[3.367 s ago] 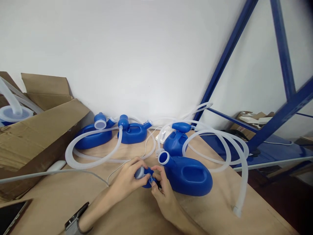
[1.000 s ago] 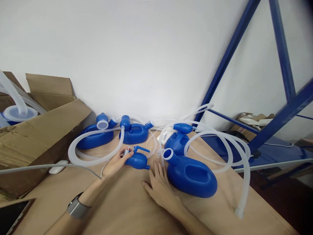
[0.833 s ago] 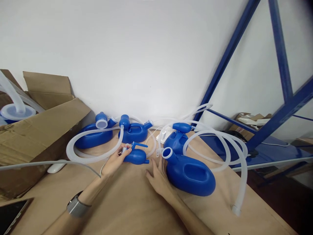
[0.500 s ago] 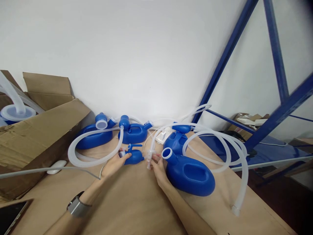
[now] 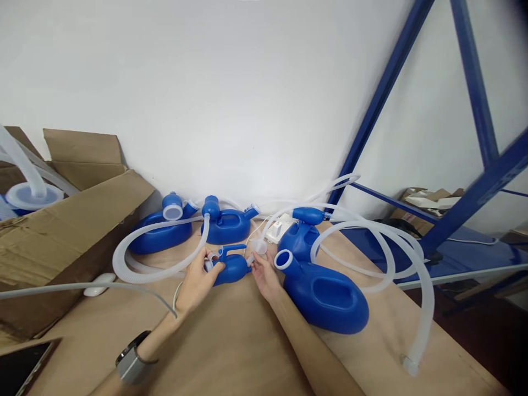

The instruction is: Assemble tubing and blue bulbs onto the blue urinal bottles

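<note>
My left hand (image 5: 197, 281) grips a small blue bulb-shaped plastic part (image 5: 231, 266) with a thin spout, resting on the wooden table (image 5: 231, 352). My right hand (image 5: 264, 275) pinches the end of a translucent white tube (image 5: 258, 247) right beside the part's right tip. A large blue plastic bottle (image 5: 325, 294) with a white-rimmed mouth lies just right of my right hand. A silver watch is on my left wrist.
Three more blue bottles (image 5: 225, 223) with corrugated white hoses (image 5: 383, 247) lie along the wall. An open cardboard box (image 5: 61, 231) stands at left, a white mouse (image 5: 97, 285) in front of it, a phone (image 5: 20, 371) bottom left. Blue metal shelving (image 5: 466, 203) stands at right.
My left hand carried the small blue part away from me and set it on the table. My right hand let go of it, then picked up the tube end and brought it to the part.
</note>
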`<state>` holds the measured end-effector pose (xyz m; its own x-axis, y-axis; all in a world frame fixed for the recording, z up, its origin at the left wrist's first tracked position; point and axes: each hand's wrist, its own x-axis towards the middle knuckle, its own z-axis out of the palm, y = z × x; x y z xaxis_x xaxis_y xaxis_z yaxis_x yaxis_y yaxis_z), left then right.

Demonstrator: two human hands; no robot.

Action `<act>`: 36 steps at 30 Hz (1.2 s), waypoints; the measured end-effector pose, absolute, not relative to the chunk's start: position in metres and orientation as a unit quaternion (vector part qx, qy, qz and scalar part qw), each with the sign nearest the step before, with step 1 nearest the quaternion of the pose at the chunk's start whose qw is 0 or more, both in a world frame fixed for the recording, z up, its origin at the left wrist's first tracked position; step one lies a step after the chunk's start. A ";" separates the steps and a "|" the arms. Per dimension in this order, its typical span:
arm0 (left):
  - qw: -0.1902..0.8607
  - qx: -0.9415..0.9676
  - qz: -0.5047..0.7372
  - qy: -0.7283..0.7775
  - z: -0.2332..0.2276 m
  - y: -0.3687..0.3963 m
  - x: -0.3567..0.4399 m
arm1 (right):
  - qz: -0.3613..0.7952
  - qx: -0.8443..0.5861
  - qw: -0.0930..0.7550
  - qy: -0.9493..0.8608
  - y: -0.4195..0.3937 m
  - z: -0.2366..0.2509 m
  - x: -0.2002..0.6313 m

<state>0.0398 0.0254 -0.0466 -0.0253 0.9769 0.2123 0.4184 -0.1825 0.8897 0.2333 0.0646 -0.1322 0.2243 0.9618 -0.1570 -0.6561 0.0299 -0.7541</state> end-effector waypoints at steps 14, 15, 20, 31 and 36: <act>0.303 0.660 0.403 0.557 -0.040 0.022 0.041 | 0.503 -0.463 0.658 -0.315 0.047 -0.150 0.230; 0.305 0.664 0.397 0.556 -0.040 0.022 0.041 | 0.499 -0.467 0.653 -0.327 0.041 -0.149 0.230; 0.329 0.688 0.357 0.539 -0.047 0.025 0.038 | 0.475 -0.487 0.627 -0.379 0.017 -0.141 0.244; 0.343 0.701 0.310 0.543 -0.086 0.041 0.033 | 0.369 -0.498 0.460 -0.636 -0.033 -0.084 0.249; 0.285 0.702 0.287 0.586 -0.091 0.036 0.040 | 0.175 -0.476 0.397 -0.765 -0.034 -0.022 0.277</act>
